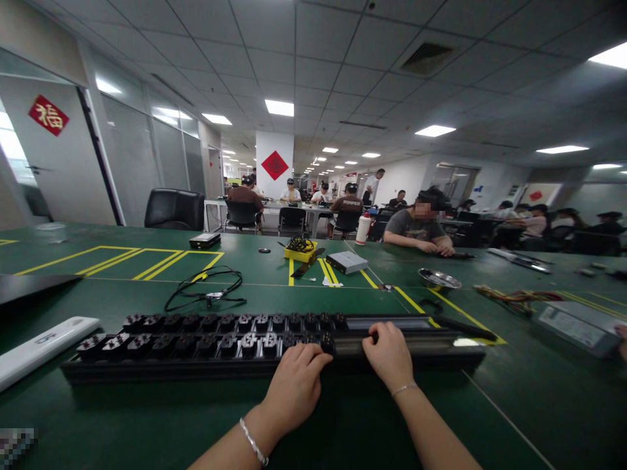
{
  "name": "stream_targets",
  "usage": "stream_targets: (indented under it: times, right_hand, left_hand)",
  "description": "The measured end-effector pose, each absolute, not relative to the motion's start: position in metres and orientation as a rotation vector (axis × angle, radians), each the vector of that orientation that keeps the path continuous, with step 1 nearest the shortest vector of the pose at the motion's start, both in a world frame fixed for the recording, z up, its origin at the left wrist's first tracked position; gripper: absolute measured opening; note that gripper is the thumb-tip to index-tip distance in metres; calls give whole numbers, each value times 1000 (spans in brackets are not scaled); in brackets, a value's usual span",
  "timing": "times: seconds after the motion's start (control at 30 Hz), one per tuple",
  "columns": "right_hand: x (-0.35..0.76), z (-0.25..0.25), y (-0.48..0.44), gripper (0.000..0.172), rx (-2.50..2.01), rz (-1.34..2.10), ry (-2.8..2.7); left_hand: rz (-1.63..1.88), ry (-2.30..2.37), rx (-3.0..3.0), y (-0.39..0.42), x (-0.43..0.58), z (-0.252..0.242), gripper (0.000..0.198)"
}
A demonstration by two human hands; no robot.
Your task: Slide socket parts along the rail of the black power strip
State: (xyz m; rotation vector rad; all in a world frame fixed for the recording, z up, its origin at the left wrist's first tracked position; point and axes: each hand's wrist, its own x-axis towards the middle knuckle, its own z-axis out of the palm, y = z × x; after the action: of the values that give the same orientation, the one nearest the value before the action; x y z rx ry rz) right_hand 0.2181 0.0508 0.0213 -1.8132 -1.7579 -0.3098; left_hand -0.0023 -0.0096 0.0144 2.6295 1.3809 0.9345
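The black rail (235, 369) seems stiff, best held at nine and three o'clock. Left hand (296, 380) and right hand (389, 356) have curled fingers, grips unclear.

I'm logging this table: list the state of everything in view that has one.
Black rack: partly filled, plugs in two rows along its left
Left hand: fingers bent at the rack's front edge; grip unclear
Right hand: fingers curled over the rack's right part; grip unclear
Black cable: loosely coiled
Yellow box: dark cord heaped on top
Bottle: upright, capped
Bowl: right way up
Grey metal box at right: wires trailing out
Ceiling lights: lit
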Motion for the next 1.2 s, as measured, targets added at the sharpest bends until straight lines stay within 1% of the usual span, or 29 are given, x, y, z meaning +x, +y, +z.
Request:
stream_targets:
  times: [0.7,0.9,1.2]
  right_hand:
    - [221,27,49,13,-1874,-182,-1761]
    - [222,26,50,12,-1858,-231,-1767]
    - [221,27,49,12,-1871,-204,-1760]
  left_hand:
    - [926,1380,2635,-11,-2,18,45]
    - [914,1395,2659,-11,-2,17,44]
    - [907,1404,2659,-11,-3,16,44]
